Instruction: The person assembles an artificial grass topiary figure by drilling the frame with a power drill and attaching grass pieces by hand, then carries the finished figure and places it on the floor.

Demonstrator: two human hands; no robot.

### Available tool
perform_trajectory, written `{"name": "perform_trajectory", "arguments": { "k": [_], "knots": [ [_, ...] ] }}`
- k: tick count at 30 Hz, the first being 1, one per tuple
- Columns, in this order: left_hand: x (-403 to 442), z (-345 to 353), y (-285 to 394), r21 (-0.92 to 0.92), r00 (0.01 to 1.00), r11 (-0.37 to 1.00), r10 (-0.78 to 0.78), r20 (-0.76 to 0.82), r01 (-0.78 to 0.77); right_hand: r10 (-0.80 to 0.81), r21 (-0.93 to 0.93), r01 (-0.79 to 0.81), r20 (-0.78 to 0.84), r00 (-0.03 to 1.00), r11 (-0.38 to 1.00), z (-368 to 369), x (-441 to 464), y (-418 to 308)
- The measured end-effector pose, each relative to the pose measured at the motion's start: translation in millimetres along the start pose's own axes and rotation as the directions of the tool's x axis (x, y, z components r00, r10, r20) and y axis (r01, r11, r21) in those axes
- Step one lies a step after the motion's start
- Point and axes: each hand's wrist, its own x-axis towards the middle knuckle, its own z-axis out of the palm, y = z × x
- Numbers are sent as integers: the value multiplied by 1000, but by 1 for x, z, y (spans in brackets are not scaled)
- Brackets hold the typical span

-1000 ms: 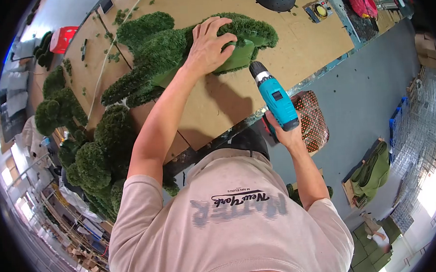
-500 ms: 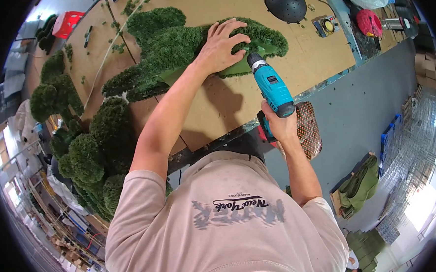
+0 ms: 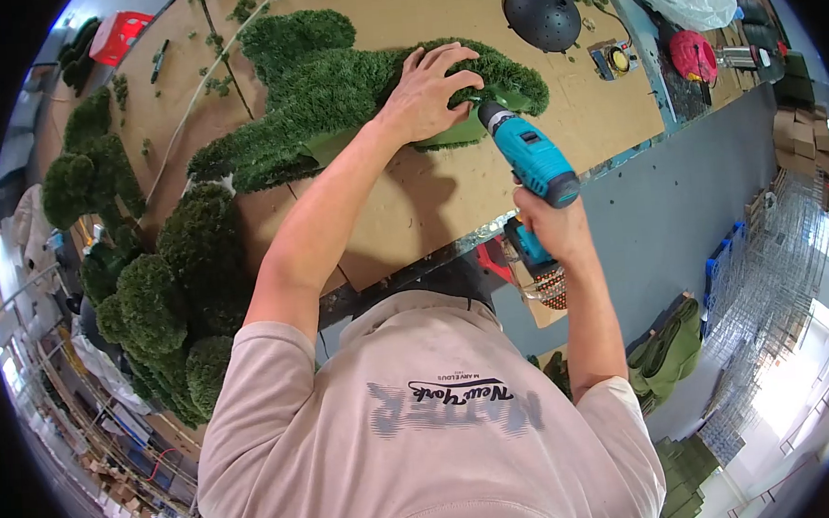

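Observation:
A cordless drill with a teal body and black chuck is in my right hand, whose fingers are wrapped round its handle. The drill points up and left, its tip close to the fingers of my left hand. My left hand is curled over the edge of a dark green artificial-grass animal shape lying on the table, gripping it near its right end. A smooth lighter green surface shows beside the drill tip. Whether the bit touches it, or my left fingertips hold something small, I cannot make out.
The brown board-topped table carries a black perforated dome, a yellow-and-black device, a pink object and a marker. Round green topiary pieces crowd the left side. A red basket stands far left.
My right hand and the drill have shifted slightly right, and the drill leans more sideways. My left hand stays on the grass shape in nearly the same grip.

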Motion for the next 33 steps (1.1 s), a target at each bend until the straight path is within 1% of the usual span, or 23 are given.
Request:
{"name": "perform_trajectory", "arguments": {
  "k": [1,3,5,6,7,9,11,13,14,16,21,23,24,26,27,30,33],
  "knots": [
    [-1,0,0,-3,1000,1000,-3,-3,3,68,59,-72,60,996,996,-7,2,-8],
    [-2,0,-1,-13,1000,1000,16,-13,-16,38,74,-45,85,996,996,-17,7,-21],
    [-4,1,-2,-24,1000,999,22,-17,-22,4,11,-5,120,993,1000,-26,10,-38],
    [-3,0,-4,-29,999,999,33,-23,-34,49,-19,-47,155,987,999,-31,11,-48],
    [-4,-1,-4,-30,999,999,34,-26,-35,48,-21,-46,153,987,999,-35,15,-53],
    [-3,-1,-4,-42,999,999,34,-17,-35,48,-130,-17,240,969,991,-42,23,-60],
    [-2,0,-6,-29,999,999,38,-11,-38,22,-126,8,232,972,992,-43,25,-68],
    [-2,0,-5,-21,999,999,36,6,-36,28,-233,28,233,972,972,-41,24,-74],
    [0,-1,-7,-23,999,999,39,18,-38,31,-224,21,225,974,974,-40,25,-74],
    [1,1,-10,0,998,999,51,44,-51,-20,-224,69,212,977,972,-35,23,-71],
    [1,-1,-11,14,994,996,87,66,-88,1,-187,39,211,978,982,-35,33,-65],
    [2,-3,-6,52,995,996,62,78,-66,-17,-129,51,255,967,990,-35,32,-65],
    [1,-2,-6,49,996,997,53,73,-57,-26,-122,57,244,969,991,-34,30,-65],
    [3,0,-9,60,995,995,74,71,-78,17,-119,10,225,974,993,-31,28,-66],
    [2,0,-7,63,995,995,72,76,-76,10,-111,13,209,978,994,-30,26,-66],
    [-1,-1,-5,52,994,994,90,60,-93,35,-23,-31,225,974,999,-28,21,-67],
    [4,3,-3,52,993,992,109,51,-112,50,18,-55,221,974,998,-22,25,-61]
  ]
}}
